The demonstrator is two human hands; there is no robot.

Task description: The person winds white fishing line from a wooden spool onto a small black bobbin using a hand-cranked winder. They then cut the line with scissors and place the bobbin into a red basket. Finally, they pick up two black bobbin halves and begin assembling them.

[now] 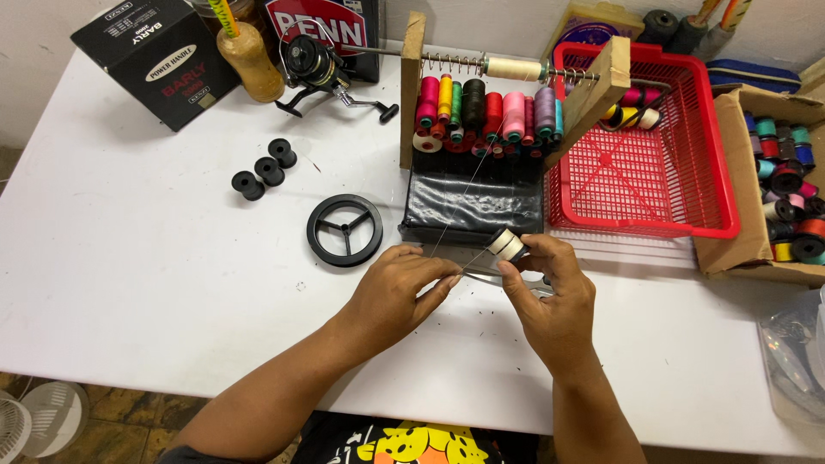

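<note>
A person's two bare hands work over a white tabletop, seen from the head camera looking down. The right hand is closed around a small bobbin of cream thread, held between thumb and fingertips just above the tabletop near its front edge. The left hand pinches shut on the thread's loose end, just beside the bobbin; the two hands nearly touch. A fine strand runs up from the hands toward a wooden thread rack, where a larger cream spool sits on a sprung metal rod above rows of coloured spools.

To the left of the hands lies a black spoked reel, and beyond it three small black bobbins. At the back left corner stand a black cardboard box, a cork rod handle and a fishing reel. A red plastic basket sits behind the rack on the right, next to a cardboard box of mixed spools at the right edge.

Judging from the grip, clean work here calls for steady tension on the strand, the bobbin kept square to the line, and the pinch kept close to the bobbin so the thread lies evenly.
</note>
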